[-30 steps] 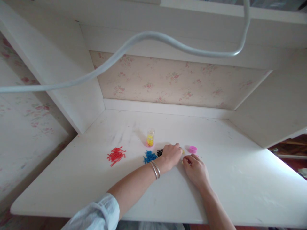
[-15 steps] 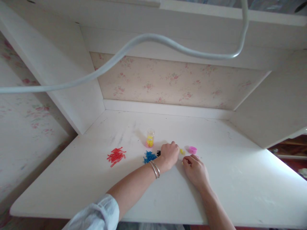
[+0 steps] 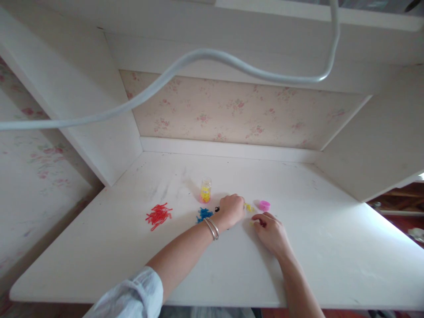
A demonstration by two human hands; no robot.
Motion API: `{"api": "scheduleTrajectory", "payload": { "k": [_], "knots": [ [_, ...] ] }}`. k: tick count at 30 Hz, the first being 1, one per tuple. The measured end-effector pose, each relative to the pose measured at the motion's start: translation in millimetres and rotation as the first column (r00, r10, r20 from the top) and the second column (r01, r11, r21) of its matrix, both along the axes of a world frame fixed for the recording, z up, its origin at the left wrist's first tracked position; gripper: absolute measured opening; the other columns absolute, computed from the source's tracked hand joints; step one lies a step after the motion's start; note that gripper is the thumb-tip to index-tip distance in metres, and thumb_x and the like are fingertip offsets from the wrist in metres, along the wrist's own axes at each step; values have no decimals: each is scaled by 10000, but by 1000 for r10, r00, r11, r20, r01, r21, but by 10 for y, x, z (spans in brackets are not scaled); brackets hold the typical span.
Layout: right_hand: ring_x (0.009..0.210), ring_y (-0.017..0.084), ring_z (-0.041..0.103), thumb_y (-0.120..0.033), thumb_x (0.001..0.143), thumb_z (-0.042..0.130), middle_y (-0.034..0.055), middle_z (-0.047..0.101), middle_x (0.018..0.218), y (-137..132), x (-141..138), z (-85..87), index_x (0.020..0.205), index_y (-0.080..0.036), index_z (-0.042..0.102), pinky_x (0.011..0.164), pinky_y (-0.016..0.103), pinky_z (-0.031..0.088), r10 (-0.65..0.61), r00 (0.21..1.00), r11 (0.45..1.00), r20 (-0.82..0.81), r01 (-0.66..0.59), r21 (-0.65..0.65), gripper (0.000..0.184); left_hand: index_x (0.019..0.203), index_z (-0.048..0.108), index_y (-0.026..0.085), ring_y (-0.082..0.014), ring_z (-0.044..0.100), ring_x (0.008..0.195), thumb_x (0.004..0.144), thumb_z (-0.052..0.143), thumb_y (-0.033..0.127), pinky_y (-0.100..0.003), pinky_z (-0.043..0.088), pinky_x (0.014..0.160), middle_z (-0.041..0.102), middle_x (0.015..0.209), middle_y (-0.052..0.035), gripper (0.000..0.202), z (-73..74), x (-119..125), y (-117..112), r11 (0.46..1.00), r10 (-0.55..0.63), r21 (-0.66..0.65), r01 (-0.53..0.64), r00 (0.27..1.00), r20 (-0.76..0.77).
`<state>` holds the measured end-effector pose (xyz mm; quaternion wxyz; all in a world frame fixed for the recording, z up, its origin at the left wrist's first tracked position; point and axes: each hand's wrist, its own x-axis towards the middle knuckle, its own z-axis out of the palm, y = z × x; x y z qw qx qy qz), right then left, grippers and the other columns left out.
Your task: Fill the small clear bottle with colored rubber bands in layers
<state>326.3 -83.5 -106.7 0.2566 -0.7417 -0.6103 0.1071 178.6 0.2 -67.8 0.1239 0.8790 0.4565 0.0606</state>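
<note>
My left hand (image 3: 231, 209), with two silver bangles on its wrist, rests curled on the white desk (image 3: 298, 256) over a small heap of black pieces (image 3: 217, 209). A few yellow pieces (image 3: 248, 207) lie just right of its knuckles. My right hand (image 3: 271, 232) lies beside it with fingers pinched together near another yellow bit; what it grips is too small to make out. A small clear jar (image 3: 206, 191) holding yellow and pink pieces stands behind the left hand. A blue heap (image 3: 204, 214) lies at the left wrist.
A red heap (image 3: 158, 215) lies further left on the desk. A pink lid (image 3: 264, 205) sits right of the yellow pieces. White shelf walls enclose the desk on both sides and behind. A grey cable (image 3: 205, 55) hangs across the upper view.
My left hand has drawn slightly left, uncovering the yellow pieces beside the pink lid. My right hand has stayed almost still.
</note>
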Motion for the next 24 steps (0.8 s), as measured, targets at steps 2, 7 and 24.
{"api": "scheduleTrajectory", "payload": {
  "k": [2,7,24],
  "knots": [
    [679,149,537,-251,719,459,5,591,773,3,29,-10,840,-235,711,682,275,413,27,1000,1000,-8,-27,-15,280,1008,665,212,-231,652,934,904,479,337,-327,511,766,679,992,-88,247,-10,10,3,1000,6,-8,-5,1000,7],
    [630,143,516,-293,770,468,8,565,725,3,47,-26,792,-218,704,653,275,409,82,997,996,-14,-82,29,248,1016,660,186,-221,646,947,915,438,250,-331,502,805,667,1016,-101,252,-28,62,-21,1000,8,13,-9,1000,23],
    [754,158,590,-414,928,395,34,631,892,-6,-59,-50,906,-242,660,684,280,445,81,996,990,33,-85,113,316,976,658,282,-148,638,814,952,415,337,-253,471,717,643,954,4,251,543,-709,-283,979,6,197,-55,970,241]
  ]
}}
